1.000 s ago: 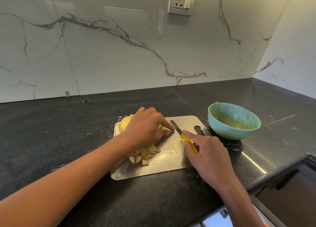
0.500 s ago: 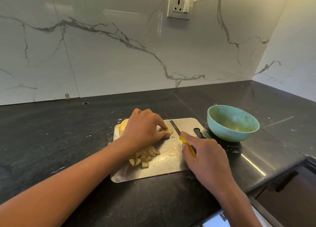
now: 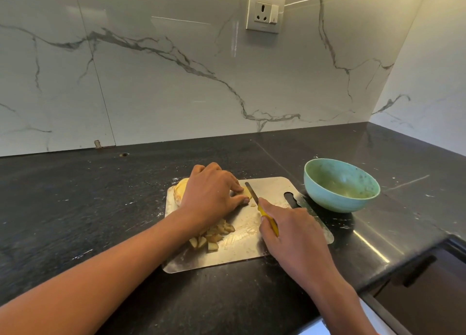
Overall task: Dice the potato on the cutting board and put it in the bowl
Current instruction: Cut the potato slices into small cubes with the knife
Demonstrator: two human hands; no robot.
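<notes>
The left hand clamps the potato at frame centre on the cutting board, steadying it; the right hand grips the knife, blade beside the fingertips; the bowl waits right

A steel board lies on a black counter. On the board's far left part the left hand curls over a potato, its fingertips pinning a pale piece beside the blade. The right hand, over the board's right half, grips a yellow-handled knife, blade pointing away across the board. A heap of dice sits on the board by the left wrist. A green bowl stands just right of the board's far corner.
</notes>
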